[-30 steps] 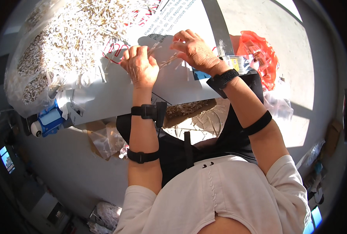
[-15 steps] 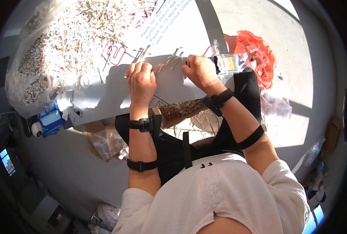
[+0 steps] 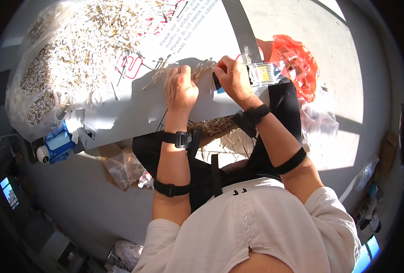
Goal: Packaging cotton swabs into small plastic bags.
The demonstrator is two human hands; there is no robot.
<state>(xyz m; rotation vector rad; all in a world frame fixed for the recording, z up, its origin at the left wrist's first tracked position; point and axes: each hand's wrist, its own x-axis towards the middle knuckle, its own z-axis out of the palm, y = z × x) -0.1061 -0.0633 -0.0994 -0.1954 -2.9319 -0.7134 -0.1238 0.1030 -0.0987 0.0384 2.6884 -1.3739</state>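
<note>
My left hand (image 3: pixel 182 89) rests on the white printed board, its fingers bent and held together; its fingertips are hidden. Right beside it, a small bunch of cotton swabs (image 3: pixel 203 72) lies between my two hands. At the other end of that bunch, my right hand (image 3: pixel 234 81) is closed in a pinch. A dark, flat edge (image 3: pixel 216 83) shows below its fingertips, too little to name. Just past my right hand lies a clear packet of cotton swabs (image 3: pixel 264 73). A large heap of loose cotton swabs (image 3: pixel 90 43) covers the board's far left.
A clear plastic bag (image 3: pixel 18 98) surrounds the heap's left side. Beside the board's left corner is a blue and white device (image 3: pixel 56 146). A red plastic bag (image 3: pixel 309 68) of packets stands at right. Under the board's near edge, more swabs (image 3: pixel 211 126) show above my lap.
My left hand has moved right, closer to my right hand, and the swabs between them are bunched tighter. My right hand has shifted slightly left.
</note>
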